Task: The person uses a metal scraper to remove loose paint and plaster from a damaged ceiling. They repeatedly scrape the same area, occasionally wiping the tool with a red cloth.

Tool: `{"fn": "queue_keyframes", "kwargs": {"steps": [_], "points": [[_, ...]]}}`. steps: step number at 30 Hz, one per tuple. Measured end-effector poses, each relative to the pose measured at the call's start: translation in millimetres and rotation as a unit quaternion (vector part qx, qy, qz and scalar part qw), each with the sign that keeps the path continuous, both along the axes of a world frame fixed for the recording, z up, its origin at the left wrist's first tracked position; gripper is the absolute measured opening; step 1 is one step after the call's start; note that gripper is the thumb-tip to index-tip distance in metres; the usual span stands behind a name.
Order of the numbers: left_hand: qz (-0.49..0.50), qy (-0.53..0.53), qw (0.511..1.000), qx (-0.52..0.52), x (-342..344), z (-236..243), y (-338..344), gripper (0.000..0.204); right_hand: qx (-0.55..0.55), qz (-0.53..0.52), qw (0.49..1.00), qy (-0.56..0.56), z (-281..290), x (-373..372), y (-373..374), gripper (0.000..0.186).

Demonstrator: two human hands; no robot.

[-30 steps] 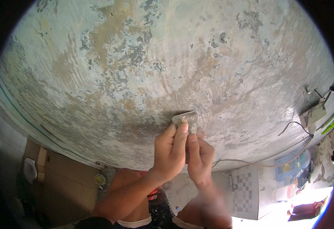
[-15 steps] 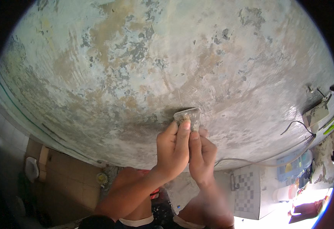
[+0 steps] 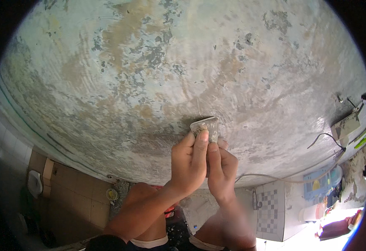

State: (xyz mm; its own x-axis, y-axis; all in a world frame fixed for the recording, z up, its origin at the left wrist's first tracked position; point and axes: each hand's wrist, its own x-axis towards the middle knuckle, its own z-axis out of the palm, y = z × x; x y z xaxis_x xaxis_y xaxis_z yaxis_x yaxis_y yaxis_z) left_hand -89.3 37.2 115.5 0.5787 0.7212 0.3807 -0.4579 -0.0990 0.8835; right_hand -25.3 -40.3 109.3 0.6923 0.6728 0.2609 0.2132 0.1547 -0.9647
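Observation:
Both my hands grip one flat metal scraper, its pale blade smeared with grey residue. My left hand pinches it with the thumb on the blade's face. Close beside it, my right hand is closed on the lower part, thumb pointing up. My fingers hide the scraper's lower end. The blade's top edge lies at the wall, whose pale paint is patchy, with grey and brown areas showing. Whether the edge touches the surface, I cannot tell.
On the right, an electrical box with a loose dark cable hangs on the wall. A checkered tiled ledge and a blue basket stand below it. Lower left are brown floor tiles and a small round container. My bent knees are below my hands.
Both hands and the scraper stay almost in the same place. The blade has shifted very slightly upward, and the view has moved a little.

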Motion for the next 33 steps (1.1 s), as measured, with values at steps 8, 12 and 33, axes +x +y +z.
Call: {"fn": "queue_keyframes", "kwargs": {"steps": [8, 12, 33], "points": [[0.048, -0.007, 0.999, 0.011, 4.4, 4.2, 1.7, 0.033, 0.019, -0.006, 0.999, -0.027, 2.5, -0.8, 5.0, 0.043], [0.071, -0.036, 0.997, 0.017, 4.7, 6.5, -1.0, 0.035, 0.018, -0.011, 0.999, -0.034, 3.6, -1.1, 5.0, 0.043], [0.073, -0.062, 0.995, 0.017, 8.3, 13.7, -1.9, 0.032, 0.021, -0.011, 1.0, -0.017, 12.5, -2.3, 3.8, 0.045]]}}
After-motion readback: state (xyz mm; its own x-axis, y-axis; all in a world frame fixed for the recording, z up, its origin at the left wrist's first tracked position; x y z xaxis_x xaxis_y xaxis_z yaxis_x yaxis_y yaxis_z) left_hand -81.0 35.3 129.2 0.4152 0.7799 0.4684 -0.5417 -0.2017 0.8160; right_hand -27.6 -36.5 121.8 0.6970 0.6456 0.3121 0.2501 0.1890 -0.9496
